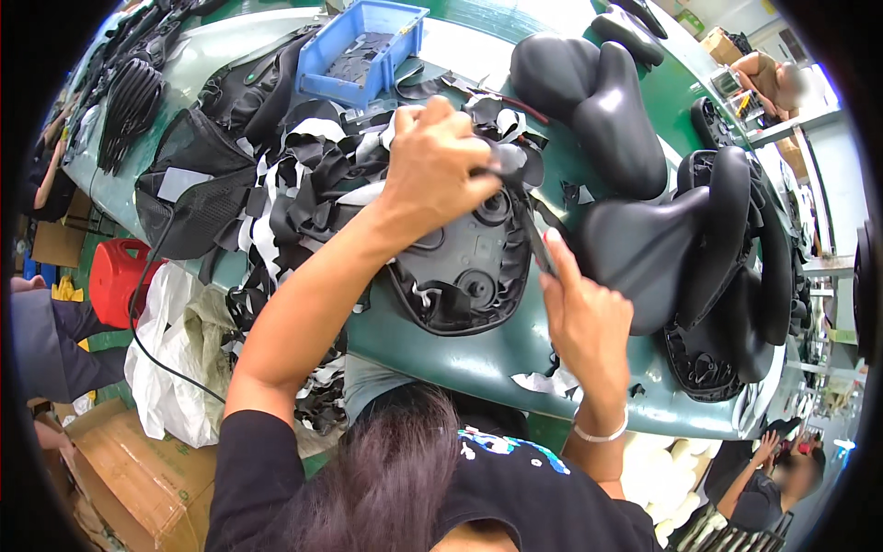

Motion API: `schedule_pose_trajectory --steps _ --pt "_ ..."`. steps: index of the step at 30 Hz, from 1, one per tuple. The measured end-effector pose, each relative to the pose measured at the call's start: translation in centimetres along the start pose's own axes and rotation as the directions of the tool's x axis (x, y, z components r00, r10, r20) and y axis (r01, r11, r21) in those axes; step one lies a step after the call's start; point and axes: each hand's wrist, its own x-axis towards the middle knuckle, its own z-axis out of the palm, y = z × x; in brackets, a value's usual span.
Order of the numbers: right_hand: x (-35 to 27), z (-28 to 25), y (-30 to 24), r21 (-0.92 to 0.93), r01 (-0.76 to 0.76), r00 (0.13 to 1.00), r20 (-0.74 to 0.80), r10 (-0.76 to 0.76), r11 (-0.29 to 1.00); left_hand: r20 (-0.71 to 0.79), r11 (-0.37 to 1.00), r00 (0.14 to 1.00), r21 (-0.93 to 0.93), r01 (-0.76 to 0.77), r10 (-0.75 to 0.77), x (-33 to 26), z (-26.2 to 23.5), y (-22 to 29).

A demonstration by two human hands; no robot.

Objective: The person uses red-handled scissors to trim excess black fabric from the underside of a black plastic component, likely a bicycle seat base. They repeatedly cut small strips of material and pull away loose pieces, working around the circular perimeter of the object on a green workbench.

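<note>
nearest the camera, the right hand point(584, 317) comes up from the lower edge with its fingers curled shut round a thin dark blade-like tool point(538, 244). i think it's a trimming knife or one half of scissors, but it's too slim and blurred to say for sure. the tool angles up and left, its tip touching the right edge of the upturned saddle base point(460, 267), a black moulded shell lying underside-up on the green table point(478, 354).

so the shell sits just left of that hand, its long axis running roughly away from the person, wide end close and narrow end far. the left hand point(440, 166) is clamped down over the far, narrow end, fingers closed on the cover material there, forearm crossing the shell's left side.

further out: a heap of black and white offcuts point(303, 184) to the left, finished black saddles point(607, 110) to the right, and a blue bin point(363, 46) at the back.
</note>
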Motion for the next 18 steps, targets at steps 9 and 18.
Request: schedule_pose_trajectory --steps 9,18 --pt "2.4 -2.6 5.0 -0.059 0.289 0.957 0.004 -0.289 0.956 0.507 -0.162 0.619 -0.834 0.527 -0.599 -2.4 -4.0 1.2" --pt "4.9 -4.0 5.2 -0.016 0.557 0.813 0.215 -0.542 0.830 0.271 0.137 0.884 -0.929 0.343 -0.382 -7.5 -12.1 -0.1"
